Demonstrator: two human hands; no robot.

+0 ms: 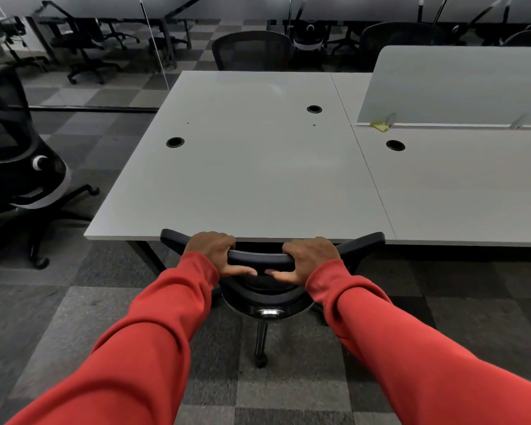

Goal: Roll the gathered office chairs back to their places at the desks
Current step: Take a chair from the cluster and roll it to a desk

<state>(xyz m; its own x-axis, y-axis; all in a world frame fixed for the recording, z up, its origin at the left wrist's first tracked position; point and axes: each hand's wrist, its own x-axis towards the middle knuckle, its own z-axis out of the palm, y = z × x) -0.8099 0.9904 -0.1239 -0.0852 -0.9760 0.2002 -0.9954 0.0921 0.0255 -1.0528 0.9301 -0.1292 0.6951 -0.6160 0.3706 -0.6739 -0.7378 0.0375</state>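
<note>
Your left hand point(213, 251) and right hand point(308, 256) both grasp the black mesh office chair's point(262, 259) curved top rail, its seat already under the grey desk's point(242, 167) near edge ahead.

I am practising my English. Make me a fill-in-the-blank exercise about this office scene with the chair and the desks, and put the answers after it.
1. The left hand and the right hand both grip the backrest of a black ____.
2. The person's sleeves are ____ in colour.
3. The near desk has ____ round cable holes in its top.
4. A ____ sticky note lies at the foot of the divider panel.

Missing words: chair; red; two; yellow.
</note>
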